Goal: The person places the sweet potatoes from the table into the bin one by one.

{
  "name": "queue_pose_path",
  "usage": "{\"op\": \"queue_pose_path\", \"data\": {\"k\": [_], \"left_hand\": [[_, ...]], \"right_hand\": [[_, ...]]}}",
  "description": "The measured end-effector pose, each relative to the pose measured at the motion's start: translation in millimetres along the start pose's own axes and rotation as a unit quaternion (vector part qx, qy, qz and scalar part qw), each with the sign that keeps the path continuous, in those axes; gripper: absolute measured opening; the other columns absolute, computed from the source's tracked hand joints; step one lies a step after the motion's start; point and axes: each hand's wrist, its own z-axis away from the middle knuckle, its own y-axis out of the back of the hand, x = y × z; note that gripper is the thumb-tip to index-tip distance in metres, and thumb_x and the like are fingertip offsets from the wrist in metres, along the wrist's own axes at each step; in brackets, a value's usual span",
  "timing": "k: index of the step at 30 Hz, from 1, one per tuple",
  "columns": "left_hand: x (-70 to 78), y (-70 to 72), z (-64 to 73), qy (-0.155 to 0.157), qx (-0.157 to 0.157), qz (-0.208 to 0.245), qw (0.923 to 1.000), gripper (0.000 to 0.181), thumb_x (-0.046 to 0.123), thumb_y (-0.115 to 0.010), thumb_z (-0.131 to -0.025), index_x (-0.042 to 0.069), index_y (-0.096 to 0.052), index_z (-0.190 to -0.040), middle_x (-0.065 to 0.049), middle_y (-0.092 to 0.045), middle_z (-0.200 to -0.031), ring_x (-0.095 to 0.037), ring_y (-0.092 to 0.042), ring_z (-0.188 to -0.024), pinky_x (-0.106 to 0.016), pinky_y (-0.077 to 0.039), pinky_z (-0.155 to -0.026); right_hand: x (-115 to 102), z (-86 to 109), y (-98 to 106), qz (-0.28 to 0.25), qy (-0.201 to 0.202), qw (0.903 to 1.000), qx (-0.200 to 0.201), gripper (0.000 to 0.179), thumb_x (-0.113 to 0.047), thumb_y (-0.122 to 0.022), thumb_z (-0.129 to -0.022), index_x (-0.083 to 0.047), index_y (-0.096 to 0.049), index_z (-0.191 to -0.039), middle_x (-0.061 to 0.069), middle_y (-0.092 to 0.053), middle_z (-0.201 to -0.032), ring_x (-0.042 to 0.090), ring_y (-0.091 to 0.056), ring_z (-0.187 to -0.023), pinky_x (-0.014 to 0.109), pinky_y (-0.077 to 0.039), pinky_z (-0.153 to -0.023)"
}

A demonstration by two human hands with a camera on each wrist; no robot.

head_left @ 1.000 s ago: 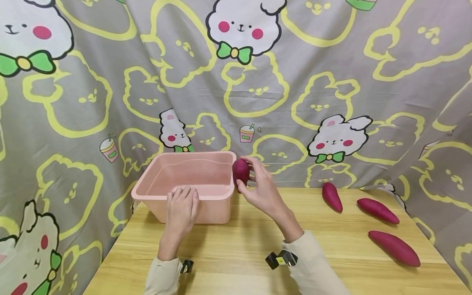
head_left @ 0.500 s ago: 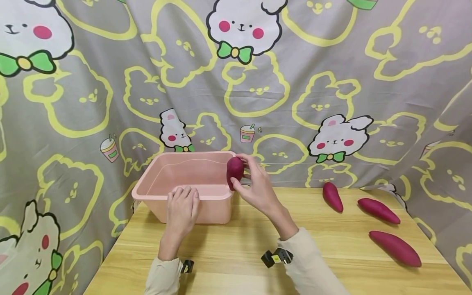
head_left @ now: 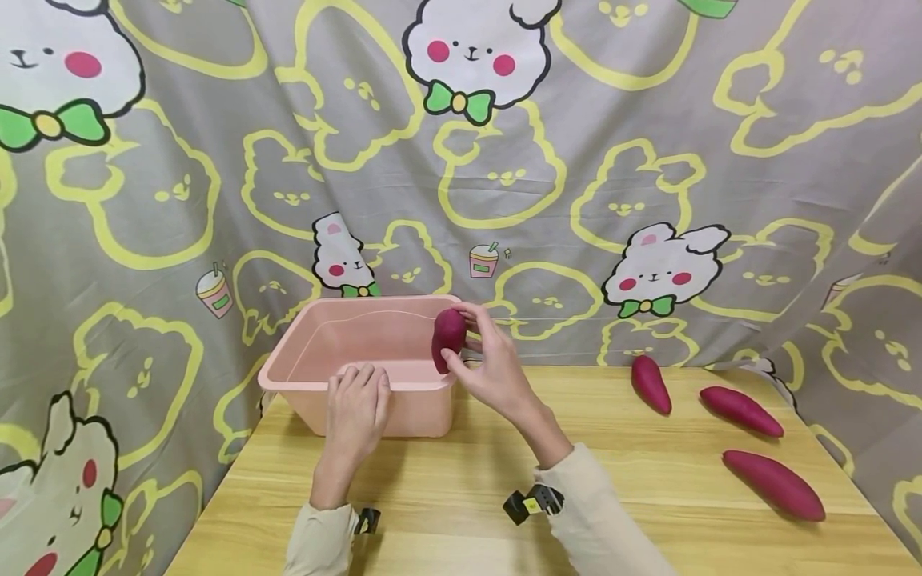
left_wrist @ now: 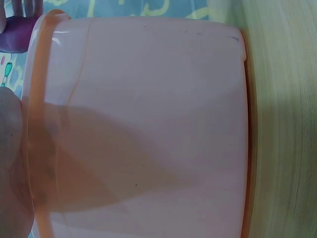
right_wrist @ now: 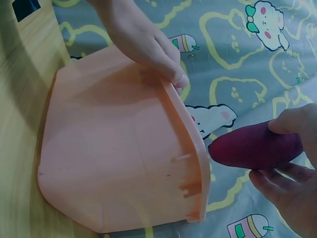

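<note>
A pink plastic bin (head_left: 418, 414) stands on the table at left centre, its open top facing up. My left hand (head_left: 358, 412) hooks its fingers over the bin's front rim; the left wrist view catches only part of that hand (left_wrist: 12, 168) at its edge. With fingers and thumb, my right hand (head_left: 499, 374) grips a purple sweet potato (head_left: 448, 330), which overlaps the bin's right rim in the head view. In the right wrist view, this sweet potato (right_wrist: 252, 148) points its tapered end at the rim. The visible part of the bin's inside shows bare pink plastic.
Several more purple sweet potatoes lie on the right of the wooden table (head_left: 576, 408): one near the back (head_left: 651, 385), one further right (head_left: 740, 411) and one nearer the front (head_left: 774, 485). A patterned grey curtain (head_left: 533, 240) hangs behind and beside the table.
My right hand has moved left with the sweet potato, from just outside the bin's right rim to over it. The left hand has stayed on the front rim.
</note>
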Motion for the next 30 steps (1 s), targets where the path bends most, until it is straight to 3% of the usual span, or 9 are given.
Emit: {"op": "queue_pose_path", "data": {"k": [16, 30], "left_hand": [[1.4, -0.1, -0.9, -0.001, 0.004, 0.003, 1.0000, 0.034, 0.024, -0.034, -0.108, 0.009, -0.060, -0.089, -0.007, -0.057, -0.082, -0.034, -0.053, -0.083, -0.049, -0.035, -0.078], [1.0, 1.6, -0.5, 0.002, 0.006, -0.002, 1.0000, 0.033, 0.023, -0.036, -0.107, 0.009, -0.060, -0.088, -0.007, -0.059, -0.084, -0.034, -0.053, -0.084, -0.049, -0.036, -0.079]], "right_hand": [[7, 2.3, -12, -0.003, -0.014, 0.9999, -0.009, 0.061, -0.002, -0.078, -0.086, -0.009, -0.050, -0.139, 0.014, -0.062, -0.128, 0.027, -0.066, -0.116, 0.042, -0.058, -0.085], [11, 2.6, -22, 0.021, -0.016, 0.9994, -0.024, 0.060, -0.001, -0.078, -0.086, -0.008, -0.050, -0.139, 0.008, -0.060, -0.130, 0.021, -0.065, -0.111, 0.034, -0.058, -0.086]]}}
